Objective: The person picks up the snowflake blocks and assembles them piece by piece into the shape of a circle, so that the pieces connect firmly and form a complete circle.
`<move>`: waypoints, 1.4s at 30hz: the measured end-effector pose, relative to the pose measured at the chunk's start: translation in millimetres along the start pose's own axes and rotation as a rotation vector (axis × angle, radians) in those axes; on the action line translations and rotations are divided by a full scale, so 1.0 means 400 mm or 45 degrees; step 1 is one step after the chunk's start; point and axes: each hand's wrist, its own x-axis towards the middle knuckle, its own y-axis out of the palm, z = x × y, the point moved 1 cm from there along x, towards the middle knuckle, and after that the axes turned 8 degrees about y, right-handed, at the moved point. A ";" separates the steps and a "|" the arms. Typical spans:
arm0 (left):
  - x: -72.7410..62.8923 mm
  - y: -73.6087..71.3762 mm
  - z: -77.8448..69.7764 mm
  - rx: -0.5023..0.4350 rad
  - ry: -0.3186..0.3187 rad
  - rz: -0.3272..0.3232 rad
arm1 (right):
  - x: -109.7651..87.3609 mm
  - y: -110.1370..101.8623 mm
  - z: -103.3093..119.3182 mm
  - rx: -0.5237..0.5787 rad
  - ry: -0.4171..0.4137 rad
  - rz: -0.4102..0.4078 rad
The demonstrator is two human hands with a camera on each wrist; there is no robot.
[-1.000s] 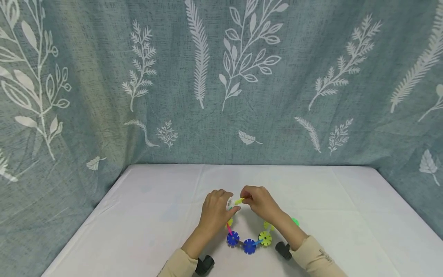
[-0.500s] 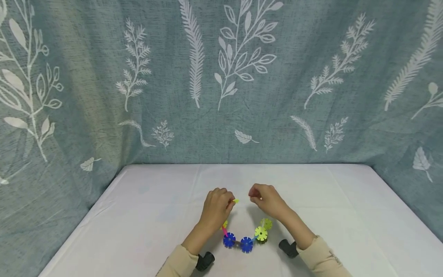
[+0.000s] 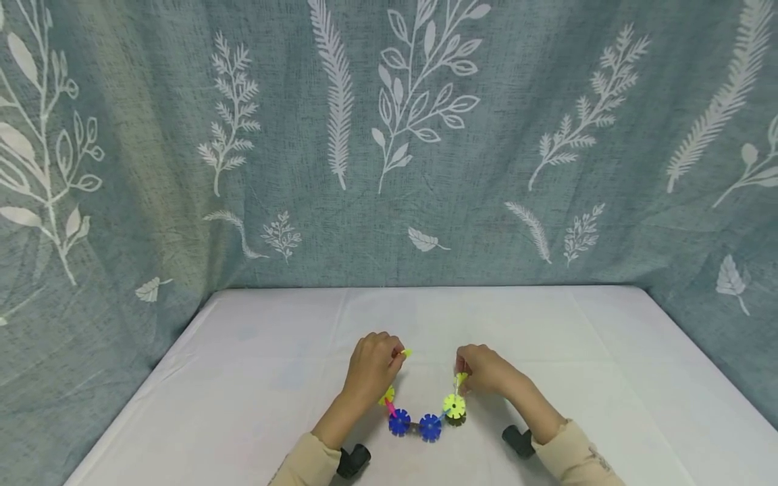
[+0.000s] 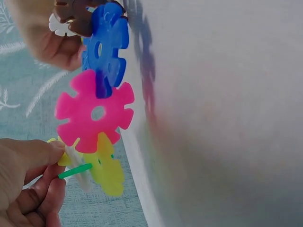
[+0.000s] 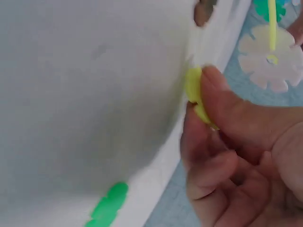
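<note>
A curved chain of interlocked notched plastic discs hangs between the two hands. In the head view, blue discs, one of them the right-hand blue disc (image 3: 430,428), form its low middle. My left hand (image 3: 371,368) pinches the chain's left end, where a small yellow tip pokes out past the fingers. The left wrist view shows a pink disc (image 4: 80,111), a yellow disc (image 4: 108,170) and a thin edge-on green disc (image 4: 75,170) near the left fingertips. My right hand (image 3: 486,370) pinches a yellow disc (image 5: 194,87) at the right end between thumb and finger.
A loose green disc (image 5: 109,205) lies on the white-covered table (image 3: 273,378), seen in the right wrist view. Black wrist mounts, such as the right one (image 3: 519,442), sit by both cuffs. A leaf-patterned curtain (image 3: 292,135) hangs behind.
The right hand has left the chain's left end, moved right and down, and now grips the yellow disc at the right end. The left hand keeps its hold, shifting slightly left.
</note>
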 end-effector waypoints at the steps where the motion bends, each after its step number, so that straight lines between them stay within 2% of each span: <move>1: -0.001 0.000 -0.001 -0.005 0.000 -0.004 | 0.006 -0.002 0.003 0.015 -0.012 -0.036; 5: -0.003 -0.001 -0.004 -0.005 0.008 -0.025 | 0.035 -0.005 0.022 0.190 -0.109 -0.131; 9: 0.001 0.000 -0.008 -0.017 0.019 -0.038 | 0.060 -0.001 0.043 0.396 -0.151 -0.101; 12: 0.001 0.003 -0.011 -0.024 0.022 -0.037 | 0.072 0.004 0.051 0.456 -0.143 -0.099; 19: -0.001 0.006 -0.014 -0.016 0.034 -0.049 | 0.081 0.005 0.062 0.493 -0.134 -0.142; 31: 0.002 0.005 -0.021 -0.007 0.094 -0.076 | 0.079 -0.005 0.092 0.410 -0.136 -0.168; 36: 0.003 0.005 -0.021 0.026 0.174 -0.134 | 0.074 0.005 0.107 0.391 -0.083 -0.247; 42: 0.001 0.003 -0.022 0.021 0.195 -0.169 | 0.074 0.019 0.118 0.488 -0.002 -0.249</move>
